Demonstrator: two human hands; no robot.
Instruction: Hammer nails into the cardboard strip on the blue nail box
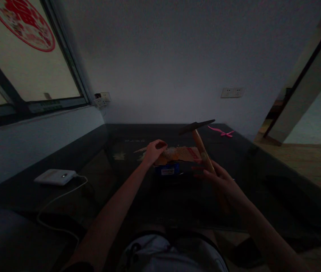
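My right hand (219, 175) grips the wooden handle of a hammer (200, 145). The hammer is raised, its dark metal head up and tilted over the far side of the table. My left hand (154, 151) rests at the left part of a rough brown piece of board or cardboard (187, 153) with red print at its right end. Thumb and forefinger are pinched together there; anything between them is too small and dark to make out. Just in front of the brown piece sits a blue box (168, 169) with a white barcode label.
A white power bank (56, 176) with a white cable lies on the dark table (115, 132) at left. A pink ribbon (223, 133) lies at the far right. Wall sockets (232, 93) sit above the table, and a window (35, 56) is at left.
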